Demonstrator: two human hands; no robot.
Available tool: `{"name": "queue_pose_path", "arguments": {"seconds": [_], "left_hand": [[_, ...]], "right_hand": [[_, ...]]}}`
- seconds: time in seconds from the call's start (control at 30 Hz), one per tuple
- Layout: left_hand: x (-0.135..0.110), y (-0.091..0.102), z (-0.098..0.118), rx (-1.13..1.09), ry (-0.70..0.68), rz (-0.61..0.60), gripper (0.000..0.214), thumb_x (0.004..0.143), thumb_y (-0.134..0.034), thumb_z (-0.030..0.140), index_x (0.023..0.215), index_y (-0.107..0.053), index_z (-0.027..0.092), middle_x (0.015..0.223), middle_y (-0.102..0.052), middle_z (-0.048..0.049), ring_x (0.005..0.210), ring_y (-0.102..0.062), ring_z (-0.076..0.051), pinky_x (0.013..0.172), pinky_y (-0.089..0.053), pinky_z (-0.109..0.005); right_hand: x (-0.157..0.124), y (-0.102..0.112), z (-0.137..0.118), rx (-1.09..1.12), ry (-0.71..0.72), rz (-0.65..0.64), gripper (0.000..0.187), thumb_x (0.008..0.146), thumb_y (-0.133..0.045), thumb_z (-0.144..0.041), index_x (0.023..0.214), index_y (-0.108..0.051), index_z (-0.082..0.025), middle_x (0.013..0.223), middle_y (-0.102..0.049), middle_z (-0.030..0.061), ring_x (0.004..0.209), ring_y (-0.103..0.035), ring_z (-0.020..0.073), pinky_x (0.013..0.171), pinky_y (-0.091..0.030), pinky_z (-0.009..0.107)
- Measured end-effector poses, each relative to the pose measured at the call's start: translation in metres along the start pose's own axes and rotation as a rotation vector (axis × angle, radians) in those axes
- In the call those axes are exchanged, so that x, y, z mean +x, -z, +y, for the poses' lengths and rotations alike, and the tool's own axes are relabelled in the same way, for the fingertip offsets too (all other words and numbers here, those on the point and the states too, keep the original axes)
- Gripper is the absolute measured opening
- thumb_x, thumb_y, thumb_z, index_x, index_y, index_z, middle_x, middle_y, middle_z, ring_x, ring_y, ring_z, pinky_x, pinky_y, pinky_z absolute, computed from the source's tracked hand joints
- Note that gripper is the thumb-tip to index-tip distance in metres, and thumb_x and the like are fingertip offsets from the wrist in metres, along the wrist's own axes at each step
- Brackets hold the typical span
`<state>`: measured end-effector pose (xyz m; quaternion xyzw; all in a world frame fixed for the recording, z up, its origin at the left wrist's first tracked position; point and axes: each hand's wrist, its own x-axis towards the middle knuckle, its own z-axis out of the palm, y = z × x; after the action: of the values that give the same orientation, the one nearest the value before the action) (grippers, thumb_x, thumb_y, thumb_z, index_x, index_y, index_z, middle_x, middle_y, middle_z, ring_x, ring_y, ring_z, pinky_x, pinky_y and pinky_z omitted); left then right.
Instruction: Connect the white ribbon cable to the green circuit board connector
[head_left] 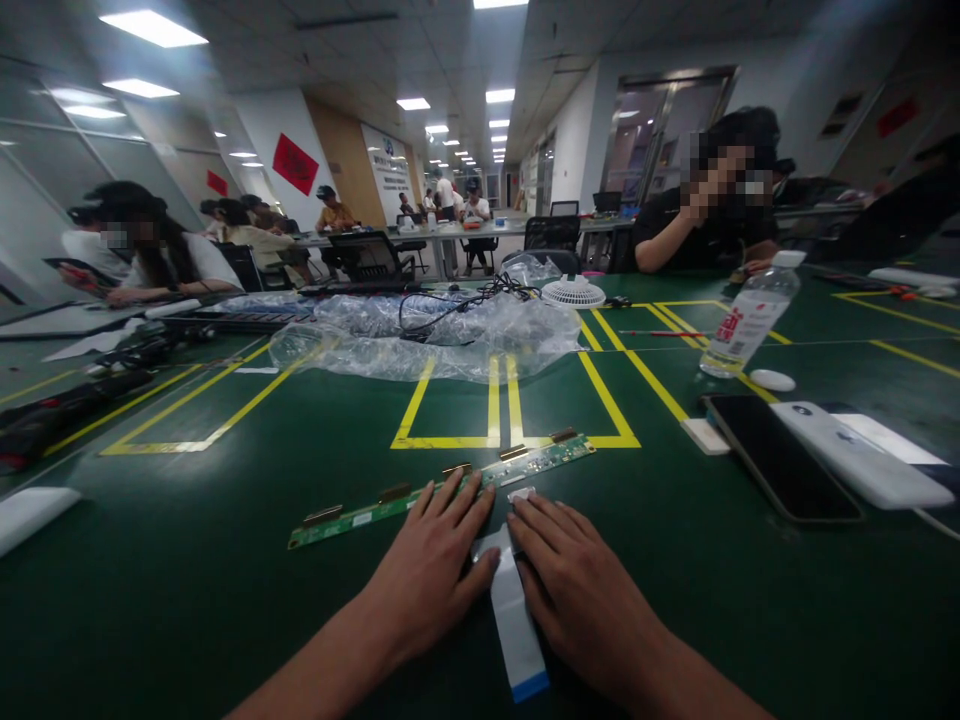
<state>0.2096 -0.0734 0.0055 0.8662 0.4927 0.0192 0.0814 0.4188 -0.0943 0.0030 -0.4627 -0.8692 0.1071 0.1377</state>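
Observation:
A long, narrow green circuit board [551,458] lies at a slant on the table, with several brown flex tabs along its far edge. My left hand [431,565] rests with its fingers stretched out on the board's middle, its thumb apart and by the cable. A white flat ribbon cable [516,620] with a blue end runs from the board toward me, between my hands. My right hand [574,560] has its fingers close together on the cable's far end, near the board. Its thumb lies along the cable's right side, partly hidden.
Clear plastic wrap [450,335] with black cables and a white round fan cover [573,291] lies across the far side. To the right are a bottle [750,315], a black phone [780,455] and a white phone [862,455]. A co-worker [705,210] sits opposite; others sit further back.

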Motion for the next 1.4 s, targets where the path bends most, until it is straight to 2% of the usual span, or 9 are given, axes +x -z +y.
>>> {"name": "queue_pose_path", "arguments": {"seconds": [0.2,0.43,0.73,0.83,1.03,1.23,1.4], "left_hand": [[-0.003,0.000,0.006,0.004,-0.032,-0.001,0.061,0.102,-0.034,0.051,0.157,-0.025,0.025,0.163,-0.019,-0.0047,0.151,-0.013,-0.030,0.120,-0.021,-0.055],[-0.003,0.000,0.008,-0.007,-0.012,0.000,0.061,0.101,-0.034,0.051,0.156,-0.027,0.024,0.163,-0.020,-0.0054,0.150,-0.014,-0.031,0.119,-0.023,-0.056],[-0.005,0.004,0.009,-0.050,-0.024,-0.034,0.069,0.098,-0.041,0.052,0.157,-0.022,0.023,0.164,-0.016,-0.0056,0.151,-0.009,-0.031,0.120,-0.018,-0.057],[-0.004,0.006,0.010,-0.058,-0.023,-0.035,0.072,0.096,-0.045,0.053,0.157,-0.022,0.022,0.163,-0.017,-0.0070,0.151,-0.009,-0.031,0.120,-0.016,-0.058],[-0.003,0.007,0.010,-0.068,-0.025,-0.039,0.072,0.097,-0.043,0.056,0.156,-0.026,0.020,0.162,-0.020,-0.0093,0.150,-0.012,-0.032,0.119,-0.018,-0.059],[-0.002,0.000,0.009,-0.010,-0.027,0.030,0.062,0.101,-0.036,0.052,0.154,-0.031,0.021,0.161,-0.026,-0.0087,0.149,-0.018,-0.032,0.117,-0.025,-0.060],[0.004,0.000,0.002,0.010,-0.108,0.067,0.055,0.103,-0.034,0.048,0.150,-0.040,0.020,0.159,-0.034,-0.0090,0.148,-0.026,-0.028,0.119,-0.027,-0.052]], "right_hand": [[0.000,-0.003,0.000,0.012,0.005,0.022,0.048,0.099,-0.041,-0.027,0.145,-0.049,-0.015,0.150,-0.046,0.0087,0.141,-0.038,0.0249,0.118,-0.029,0.047],[-0.001,-0.007,-0.003,0.019,-0.015,0.052,0.049,0.096,-0.045,-0.025,0.144,-0.050,-0.014,0.150,-0.046,0.0103,0.140,-0.040,0.0268,0.117,-0.031,0.051],[0.003,0.001,0.011,0.075,0.042,0.009,0.050,0.096,-0.046,-0.020,0.146,-0.047,-0.014,0.150,-0.046,0.0096,0.141,-0.038,0.0244,0.119,-0.028,0.047],[0.006,0.005,0.015,0.094,0.068,-0.015,0.051,0.095,-0.047,-0.019,0.146,-0.047,-0.015,0.150,-0.046,0.0098,0.141,-0.038,0.0243,0.118,-0.028,0.048],[0.008,0.009,0.018,0.113,0.072,-0.052,0.050,0.095,-0.046,-0.018,0.145,-0.048,-0.014,0.150,-0.046,0.0103,0.141,-0.038,0.0245,0.119,-0.027,0.049],[0.007,0.006,0.019,0.147,0.079,-0.005,0.050,0.094,-0.048,-0.018,0.144,-0.050,-0.018,0.149,-0.048,0.0100,0.140,-0.040,0.0250,0.118,-0.028,0.049],[0.006,0.005,0.022,0.238,0.075,0.092,0.042,0.095,-0.049,-0.016,0.136,-0.058,-0.020,0.142,-0.056,0.0095,0.134,-0.047,0.0247,0.114,-0.035,0.048]]}}
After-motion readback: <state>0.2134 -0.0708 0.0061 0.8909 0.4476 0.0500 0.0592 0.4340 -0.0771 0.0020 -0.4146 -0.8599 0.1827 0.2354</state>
